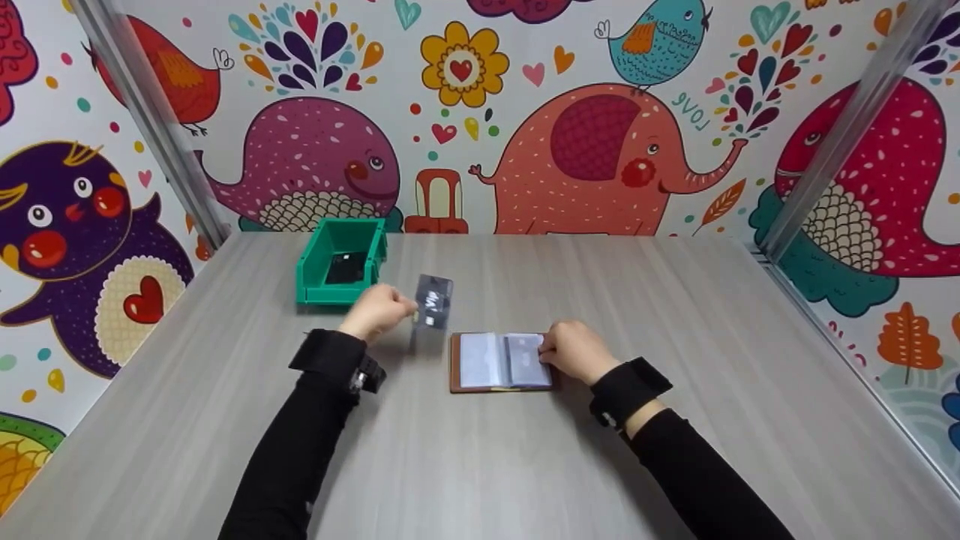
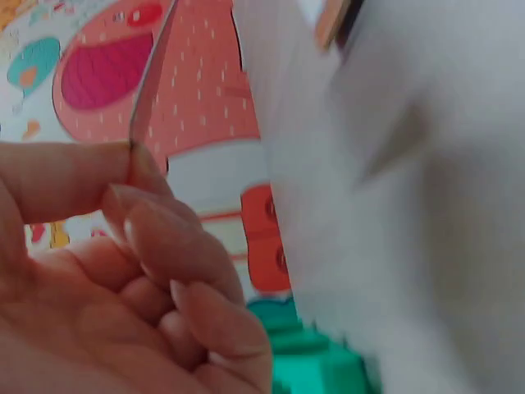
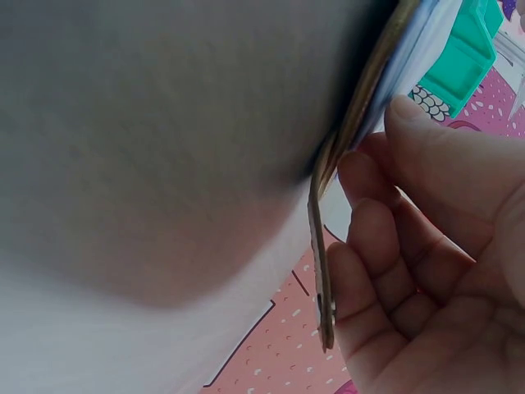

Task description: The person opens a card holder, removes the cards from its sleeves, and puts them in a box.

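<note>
Grip of the left hand (image 1: 375, 311) pinched a dark VIP card (image 1: 433, 300).

The card was raised off the desk (image 1: 450, 465), between the green bin (image 1: 334, 295) and the open card holder (image 1: 487, 362); the right hand (image 1: 579, 349) pinched the holder's right-hand sleeve (image 1: 527, 361) at its outer edge. Step in hand, as judged: card transfer to the holder. Next move appeared to require a parted sleeve and an aligned card.

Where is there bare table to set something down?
Free: table between right hand and wall; right of that hand; between the forearms, in front of the wallet. Crowded: from bin past left hand and card to wallet.
</note>
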`<state>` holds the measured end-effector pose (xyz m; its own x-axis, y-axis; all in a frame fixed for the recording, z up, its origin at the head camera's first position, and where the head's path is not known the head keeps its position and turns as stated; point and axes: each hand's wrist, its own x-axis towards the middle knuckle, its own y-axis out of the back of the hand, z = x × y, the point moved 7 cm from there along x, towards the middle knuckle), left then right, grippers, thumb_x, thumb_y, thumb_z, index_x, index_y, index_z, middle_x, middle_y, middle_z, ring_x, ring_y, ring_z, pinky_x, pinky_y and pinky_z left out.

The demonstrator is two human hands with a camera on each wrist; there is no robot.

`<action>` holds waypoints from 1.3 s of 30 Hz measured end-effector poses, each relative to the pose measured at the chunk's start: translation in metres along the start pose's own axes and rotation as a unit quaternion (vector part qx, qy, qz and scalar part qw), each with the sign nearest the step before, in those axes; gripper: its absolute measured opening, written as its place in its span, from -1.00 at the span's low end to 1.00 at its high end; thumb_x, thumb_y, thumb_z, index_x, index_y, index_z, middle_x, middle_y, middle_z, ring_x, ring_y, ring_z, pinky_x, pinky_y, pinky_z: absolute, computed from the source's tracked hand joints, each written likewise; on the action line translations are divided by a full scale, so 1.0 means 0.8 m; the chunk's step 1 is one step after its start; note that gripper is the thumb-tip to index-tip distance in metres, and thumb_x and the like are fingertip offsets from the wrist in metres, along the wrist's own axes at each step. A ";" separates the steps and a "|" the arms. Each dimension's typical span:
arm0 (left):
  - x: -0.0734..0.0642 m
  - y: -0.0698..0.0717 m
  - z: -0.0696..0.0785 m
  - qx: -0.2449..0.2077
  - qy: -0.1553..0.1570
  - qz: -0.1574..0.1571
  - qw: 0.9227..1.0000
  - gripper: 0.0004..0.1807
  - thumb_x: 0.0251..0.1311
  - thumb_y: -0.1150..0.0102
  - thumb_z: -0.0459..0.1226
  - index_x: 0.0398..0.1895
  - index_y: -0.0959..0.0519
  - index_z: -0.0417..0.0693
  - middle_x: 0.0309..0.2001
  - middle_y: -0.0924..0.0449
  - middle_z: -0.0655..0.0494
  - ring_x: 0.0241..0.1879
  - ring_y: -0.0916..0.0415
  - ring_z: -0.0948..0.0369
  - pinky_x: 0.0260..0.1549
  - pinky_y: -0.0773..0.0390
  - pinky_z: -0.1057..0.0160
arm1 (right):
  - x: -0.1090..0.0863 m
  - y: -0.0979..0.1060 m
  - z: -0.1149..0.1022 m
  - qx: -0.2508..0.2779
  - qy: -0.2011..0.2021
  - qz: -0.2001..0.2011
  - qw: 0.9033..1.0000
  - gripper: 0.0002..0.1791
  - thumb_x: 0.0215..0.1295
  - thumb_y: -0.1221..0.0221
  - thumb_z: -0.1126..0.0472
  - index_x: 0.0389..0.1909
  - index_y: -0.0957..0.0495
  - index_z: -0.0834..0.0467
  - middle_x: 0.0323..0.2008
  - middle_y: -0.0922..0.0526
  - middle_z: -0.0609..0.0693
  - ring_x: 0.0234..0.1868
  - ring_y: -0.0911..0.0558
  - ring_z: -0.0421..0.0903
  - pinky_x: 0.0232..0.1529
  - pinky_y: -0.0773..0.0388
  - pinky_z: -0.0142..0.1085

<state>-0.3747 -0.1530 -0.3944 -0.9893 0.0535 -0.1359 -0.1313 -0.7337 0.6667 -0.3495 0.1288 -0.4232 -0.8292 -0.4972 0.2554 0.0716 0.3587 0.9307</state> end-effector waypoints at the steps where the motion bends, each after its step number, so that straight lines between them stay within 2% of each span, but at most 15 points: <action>1: 0.002 0.007 -0.002 0.008 -0.001 0.006 1.000 -0.68 0.33 -0.13 -0.26 -0.61 -0.39 -0.10 -0.26 -0.50 -0.04 -0.49 -0.22 0.19 -0.49 -0.25 0.24 | 0.000 0.000 0.000 -0.001 0.002 0.000 1.000 -0.96 0.00 -0.45 0.35 -0.50 -0.77 0.20 -0.46 -0.69 0.06 -0.41 -0.66 0.04 -0.33 -0.58 -0.10; 5: 0.009 0.034 -0.009 0.019 0.000 0.023 1.000 -0.67 0.34 -0.12 -0.26 -0.63 -0.39 -0.08 -0.28 -0.48 -0.03 -0.54 -0.23 0.22 -0.51 -0.28 0.25 | 0.000 0.001 -0.001 -0.001 0.001 0.000 1.000 -0.95 0.00 -0.45 0.36 -0.49 -0.77 0.21 -0.45 -0.69 0.07 -0.39 -0.67 0.05 -0.31 -0.58 -0.10; 9: 0.012 0.058 -0.013 0.035 0.007 0.041 0.999 -0.62 0.37 -0.08 -0.25 -0.66 -0.38 -0.06 -0.38 -0.42 0.00 -0.57 -0.22 0.22 -0.52 -0.27 0.25 | -0.001 0.000 0.000 -0.002 -0.001 0.000 1.000 -0.95 0.00 -0.45 0.36 -0.48 -0.77 0.22 -0.45 -0.69 0.07 -0.39 -0.67 0.05 -0.30 -0.59 -0.10; 12: 0.012 0.076 -0.015 0.056 0.009 0.054 0.997 -0.66 0.41 -0.03 -0.23 -0.58 -0.44 -0.12 -0.26 -0.48 -0.10 -0.53 -0.25 0.18 -0.49 -0.27 0.24 | -0.003 0.000 0.000 -0.003 -0.004 0.002 1.000 -0.94 0.00 -0.45 0.36 -0.45 -0.78 0.22 -0.43 -0.68 0.07 -0.37 -0.67 0.06 -0.29 -0.59 -0.09; 14: 0.011 0.086 -0.016 0.062 0.012 0.060 0.996 -0.68 0.43 0.00 -0.22 -0.52 -0.46 -0.16 -0.10 -0.51 -0.19 -0.47 -0.28 0.14 -0.46 -0.27 0.22 | -0.003 0.000 0.000 -0.003 -0.005 0.004 1.000 -0.93 0.00 -0.45 0.36 -0.44 -0.78 0.21 -0.42 -0.68 0.06 -0.35 -0.67 0.07 -0.28 -0.59 -0.09; 16: 0.010 0.096 -0.017 0.057 0.015 0.071 0.996 -0.66 0.44 0.03 -0.22 -0.54 -0.44 -0.16 0.01 -0.48 -0.24 -0.47 -0.28 0.14 -0.47 -0.26 0.23 | -0.004 0.000 0.000 -0.002 -0.006 0.007 1.000 -0.92 0.00 -0.45 0.36 -0.43 -0.78 0.22 -0.42 -0.68 0.06 -0.35 -0.68 0.08 -0.27 -0.59 -0.08; 22: 0.010 0.117 -0.024 0.042 0.042 0.097 0.993 -0.63 0.45 0.08 -0.23 -0.60 -0.32 -0.08 -0.18 -0.45 -0.14 -0.52 -0.22 0.16 -0.50 -0.23 0.22 | -0.003 0.000 -0.001 -0.002 0.004 0.009 1.000 -0.93 0.00 -0.45 0.37 -0.44 -0.77 0.23 -0.44 -0.67 0.06 -0.37 -0.67 0.06 -0.29 -0.59 -0.10; 25: 0.010 0.123 -0.027 0.057 0.050 0.117 0.990 -0.62 0.46 0.09 -0.21 -0.60 -0.30 -0.08 -0.36 -0.38 -0.07 -0.50 -0.22 0.12 -0.49 -0.22 0.19 | -0.003 -0.001 0.000 0.002 0.007 0.007 1.000 -0.93 0.00 -0.44 0.38 -0.44 -0.77 0.24 -0.44 -0.67 0.06 -0.38 -0.67 0.05 -0.29 -0.59 -0.10; 27: 0.009 0.126 -0.029 0.062 0.054 0.129 0.988 -0.64 0.46 0.10 -0.22 -0.58 -0.32 -0.09 -0.35 -0.40 -0.08 -0.49 -0.23 0.09 -0.47 -0.21 0.18 | -0.003 -0.001 0.000 0.002 0.007 0.006 1.000 -0.94 0.00 -0.44 0.39 -0.45 -0.77 0.24 -0.45 -0.66 0.05 -0.39 -0.66 0.04 -0.30 -0.59 -0.11; 29: 0.009 0.127 -0.032 0.063 0.062 0.140 0.986 -0.69 0.45 0.11 -0.22 -0.51 -0.37 -0.12 -0.26 -0.49 -0.18 -0.44 -0.27 0.06 -0.44 -0.23 0.16 | -0.003 -0.001 0.001 0.002 0.006 0.005 1.000 -0.94 0.00 -0.44 0.39 -0.45 -0.77 0.24 -0.45 -0.66 0.05 -0.39 -0.66 0.04 -0.30 -0.59 -0.11; 32: 0.009 0.129 -0.036 0.063 0.077 0.153 0.983 -0.72 0.45 0.10 -0.22 -0.44 -0.41 -0.15 0.04 -0.52 -0.25 -0.39 -0.31 0.03 -0.41 -0.25 0.15 | -0.003 -0.001 0.001 -0.002 0.004 0.004 1.000 -0.93 0.01 -0.44 0.38 -0.45 -0.77 0.23 -0.45 -0.66 0.05 -0.39 -0.66 0.04 -0.30 -0.59 -0.11; 33: 0.009 0.129 -0.038 0.065 0.082 0.158 0.982 -0.71 0.45 0.10 -0.21 -0.45 -0.41 -0.14 0.02 -0.54 -0.24 -0.40 -0.32 0.04 -0.42 -0.25 0.15 | -0.003 0.000 0.001 -0.002 0.003 0.004 1.000 -0.93 0.01 -0.44 0.38 -0.44 -0.77 0.23 -0.45 -0.66 0.05 -0.39 -0.66 0.03 -0.30 -0.59 -0.11; 35: 0.010 0.130 -0.042 0.070 0.090 0.166 0.980 -0.66 0.46 0.11 -0.21 -0.53 -0.37 -0.11 -0.23 -0.57 -0.17 -0.48 -0.30 0.06 -0.45 -0.24 0.15 | -0.003 0.000 0.000 -0.004 0.003 0.003 1.000 -0.93 0.01 -0.44 0.37 -0.43 -0.77 0.23 -0.44 -0.67 0.05 -0.38 -0.66 0.03 -0.29 -0.59 -0.11; 37: 0.011 0.130 -0.045 0.074 0.094 0.176 0.977 -0.61 0.47 0.12 -0.20 -0.60 -0.33 -0.09 -0.47 -0.45 -0.04 -0.55 -0.26 0.09 -0.48 -0.23 0.16 | -0.003 -0.001 0.000 -0.006 0.001 0.001 1.000 -0.92 0.02 -0.44 0.37 -0.42 -0.77 0.23 -0.44 -0.67 0.05 -0.38 -0.66 0.03 -0.29 -0.59 -0.11; 39: 0.011 0.131 -0.048 0.078 0.098 0.184 0.975 -0.61 0.47 0.14 -0.20 -0.60 -0.33 -0.08 -0.57 -0.33 0.02 -0.55 -0.26 0.09 -0.47 -0.24 0.16 | -0.003 -0.001 0.001 -0.004 -0.001 -0.001 1.000 -0.92 0.02 -0.44 0.36 -0.41 -0.77 0.24 -0.43 -0.67 0.05 -0.38 -0.66 0.04 -0.29 -0.59 -0.11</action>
<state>-0.3949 -0.2551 -0.3539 -0.9423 -0.3347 0.0064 0.2065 -0.5662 0.7979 -0.3479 0.1299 -0.4249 -0.8303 -0.4962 0.2539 0.0754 0.3515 0.9331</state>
